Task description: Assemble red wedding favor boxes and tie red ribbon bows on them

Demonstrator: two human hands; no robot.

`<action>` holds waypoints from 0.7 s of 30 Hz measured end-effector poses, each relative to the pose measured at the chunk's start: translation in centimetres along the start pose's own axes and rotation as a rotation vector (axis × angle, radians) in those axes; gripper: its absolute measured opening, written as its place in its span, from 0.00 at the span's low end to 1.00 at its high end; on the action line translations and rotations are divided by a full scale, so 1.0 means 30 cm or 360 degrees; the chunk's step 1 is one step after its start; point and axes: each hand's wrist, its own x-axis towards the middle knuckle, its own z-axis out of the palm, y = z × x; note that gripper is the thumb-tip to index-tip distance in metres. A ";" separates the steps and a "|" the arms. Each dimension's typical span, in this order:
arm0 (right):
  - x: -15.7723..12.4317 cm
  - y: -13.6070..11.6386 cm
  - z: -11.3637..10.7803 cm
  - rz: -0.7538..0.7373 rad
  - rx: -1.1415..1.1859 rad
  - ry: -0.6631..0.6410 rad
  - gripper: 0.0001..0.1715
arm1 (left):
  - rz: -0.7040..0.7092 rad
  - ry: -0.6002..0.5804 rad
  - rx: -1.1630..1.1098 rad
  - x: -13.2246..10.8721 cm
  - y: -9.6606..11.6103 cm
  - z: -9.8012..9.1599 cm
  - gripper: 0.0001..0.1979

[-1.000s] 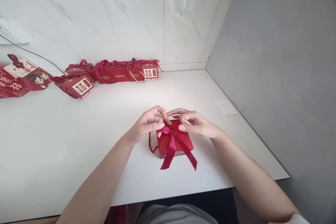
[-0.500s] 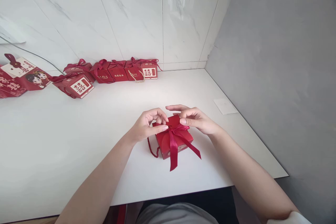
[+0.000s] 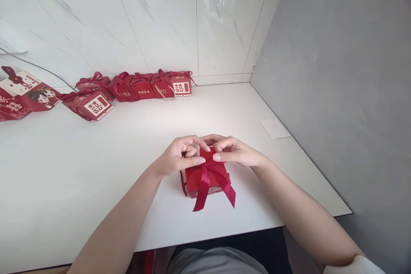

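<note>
Left hand (image 3: 182,155) and right hand (image 3: 236,152) curl over glossy dark-red satin ribbon (image 3: 202,188) atop small red cardboard box (image 3: 212,182) directly beneath them on white desk (image 3: 138,137), grip unclear; ribbon looks knotted, tails hanging, bow's finish hidden.

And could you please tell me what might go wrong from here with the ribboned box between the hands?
The left hand and right hand are both close to where the ribbon is gathered, so an uneven tug might skew it. Both are at the top of the red box, so pressing hard could dent it. The dark red cord at the box's left side might snag on the left hand.
</note>
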 end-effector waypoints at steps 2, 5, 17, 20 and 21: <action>-0.004 -0.005 -0.003 -0.0013 -0.0028 -0.0030 0.28 | 0.0034 0.0034 0.0093 -0.004 0.008 -0.004 0.06; -0.008 -0.011 -0.005 0.0008 -0.0061 -0.0050 0.26 | 0.0104 0.0115 0.0253 -0.009 0.026 -0.009 0.04; -0.019 -0.020 0.000 0.0112 -0.0112 0.0028 0.23 | -0.0137 0.0085 0.0312 -0.016 0.046 -0.030 0.04; -0.019 -0.020 -0.004 0.0138 -0.0103 0.0028 0.24 | -0.0106 0.0097 0.0377 -0.018 0.050 -0.036 0.04; -0.019 -0.020 -0.007 0.0144 -0.0097 0.0023 0.24 | -0.0080 0.0101 0.0416 -0.017 0.050 -0.037 0.03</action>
